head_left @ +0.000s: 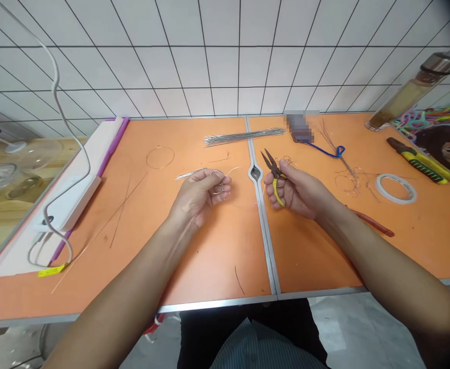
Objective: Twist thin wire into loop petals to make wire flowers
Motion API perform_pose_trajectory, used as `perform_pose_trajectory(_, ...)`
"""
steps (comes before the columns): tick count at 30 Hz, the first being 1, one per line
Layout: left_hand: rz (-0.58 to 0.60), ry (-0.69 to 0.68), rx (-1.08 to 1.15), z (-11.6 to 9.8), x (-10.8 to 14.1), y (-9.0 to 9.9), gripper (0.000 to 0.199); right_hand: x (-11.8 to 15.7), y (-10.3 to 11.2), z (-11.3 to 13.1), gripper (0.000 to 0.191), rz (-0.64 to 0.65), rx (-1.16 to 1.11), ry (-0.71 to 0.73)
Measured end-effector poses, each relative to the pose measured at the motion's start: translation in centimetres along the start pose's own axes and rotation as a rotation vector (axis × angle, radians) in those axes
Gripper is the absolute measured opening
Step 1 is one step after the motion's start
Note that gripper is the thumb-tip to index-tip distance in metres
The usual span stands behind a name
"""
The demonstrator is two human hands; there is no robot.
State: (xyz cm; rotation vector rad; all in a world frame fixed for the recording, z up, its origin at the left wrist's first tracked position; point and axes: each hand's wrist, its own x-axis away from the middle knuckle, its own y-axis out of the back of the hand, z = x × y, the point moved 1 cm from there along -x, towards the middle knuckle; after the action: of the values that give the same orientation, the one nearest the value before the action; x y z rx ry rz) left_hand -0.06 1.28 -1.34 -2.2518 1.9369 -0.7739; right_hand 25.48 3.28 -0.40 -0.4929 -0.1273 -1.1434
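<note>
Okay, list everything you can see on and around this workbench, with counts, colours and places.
orange workbench: two joined panels, orange, filling the view
bundle of straight wires: one, silver, far edge
wire ring: one, pale metal, left panel
loose thin wires: several, pale, left of the left hand
long boxed strip: one, white and purple, left edge
white cable: one, white, draped across that strip
blue cord: one, blue, far right
roll of tape: one, white, right
utility knife: one, yellow and green, far right
red handle: one, red, beside the right forearm
glass bottle: one, brown contents, far right corner
left hand: one, holding small wire loops
right hand: one, holding yellow-handled pliers
</note>
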Motion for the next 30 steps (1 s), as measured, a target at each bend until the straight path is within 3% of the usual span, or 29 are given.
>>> perform_pose_trajectory(4, 0.022, 0.057, 0.036, -0.3, 0.2, -0.2, 0.022, -0.7, 0.5, -0.5, 0.053, -0.002, -0.015, -0.051)
perform_pose_trajectory(8, 0.003, 0.027, 0.014, -0.5, 0.2, -0.1, 0.022, -1.0, 0.8, -0.7, 0.054, 0.021, -0.047, -0.105)
perform_pose_trajectory(13, 0.026, 0.011, 0.037, -0.5, 0.0, 0.0, 0.017, -1.2, 1.8, -0.5, 0.048, -0.012, -0.119, -0.013)
perform_pose_trajectory(19, 0.090, 0.072, 0.121, -0.6, 0.0, -0.4, 0.012, -1.7, 1.8, -1.8, 0.057, 0.056, 0.148, -0.081)
perform_pose_trajectory(30, 0.152, 0.261, 0.224, -0.8, 0.8, -1.4, 0.017, -0.9, -0.1, -2.0, 0.063, 0.267, 0.473, 0.080)
